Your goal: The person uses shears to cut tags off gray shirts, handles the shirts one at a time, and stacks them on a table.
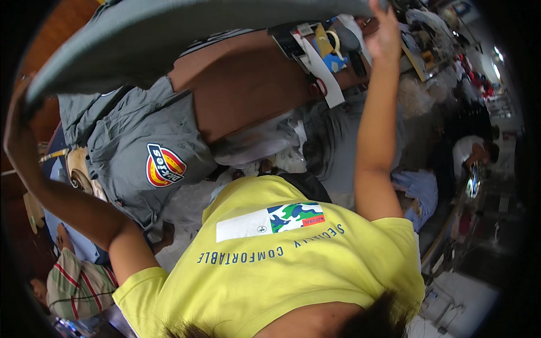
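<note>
A large piece of grey cloth [169, 36] is stretched in the air across the top of the view, between my two raised arms. My left hand [18, 107] is closed round its left end, dark against the background. At the far right end, my right hand [384, 38] grips the cloth's edge with its fingers up near the picture's rim. Below the cloth, a grey T-shirt [121, 132] with a red, yellow and blue printed badge lies rumpled at the left. A brown work surface [242, 84] shows beneath the raised cloth.
Red-handled scissors [318, 87], a white strip [322, 70] and a tape roll [333, 40] lie at the work surface's far right. Clear plastic [259, 143] and dark grey cloth [344, 146] lie nearer me. Other people sit at lower left [81, 284] and right [470, 152].
</note>
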Motion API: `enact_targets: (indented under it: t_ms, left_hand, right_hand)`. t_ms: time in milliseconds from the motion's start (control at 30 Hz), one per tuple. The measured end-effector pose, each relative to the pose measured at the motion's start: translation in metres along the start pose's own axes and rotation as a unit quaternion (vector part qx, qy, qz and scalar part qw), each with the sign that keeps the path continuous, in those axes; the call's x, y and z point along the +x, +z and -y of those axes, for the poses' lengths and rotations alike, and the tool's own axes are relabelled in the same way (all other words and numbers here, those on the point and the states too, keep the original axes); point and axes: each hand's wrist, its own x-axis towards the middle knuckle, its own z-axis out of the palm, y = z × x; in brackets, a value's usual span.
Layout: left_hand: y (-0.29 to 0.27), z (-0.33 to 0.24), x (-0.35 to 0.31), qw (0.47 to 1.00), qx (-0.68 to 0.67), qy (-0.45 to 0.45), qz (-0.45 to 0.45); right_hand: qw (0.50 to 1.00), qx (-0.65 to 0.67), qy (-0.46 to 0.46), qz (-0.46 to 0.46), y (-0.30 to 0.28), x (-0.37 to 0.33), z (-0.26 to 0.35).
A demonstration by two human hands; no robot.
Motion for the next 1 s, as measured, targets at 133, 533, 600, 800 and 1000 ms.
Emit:
enact_targets:
  t_ms: [133,533,600,800,1000]
  left_hand:
    - [0.049,0.006,-0.13,0.982,0.15,-0.11,0.043]
    - [0.249,0.063,-0.22,0.926,0.13,-0.353,0.013]
    - [0.288,0.08,-0.212,0.9,0.237,-0.366,-0.01]
    - [0.314,0.083,-0.214,0.845,0.321,-0.427,0.0]
    - [0.311,0.088,-0.214,0.865,0.298,-0.399,-0.065]
  right_hand:
    - [0.972,-0.156,0.156,0.081,-0.039,-0.034,-0.078]
    - [0.732,-0.58,-0.033,0.357,-0.08,-0.064,-0.232]
    - [0.69,-0.605,-0.103,0.385,-0.08,-0.069,-0.257]
    - [0.634,-0.638,-0.091,0.427,-0.096,-0.078,-0.284]
    - [0.66,-0.622,-0.103,0.41,-0.083,-0.07,-0.278]
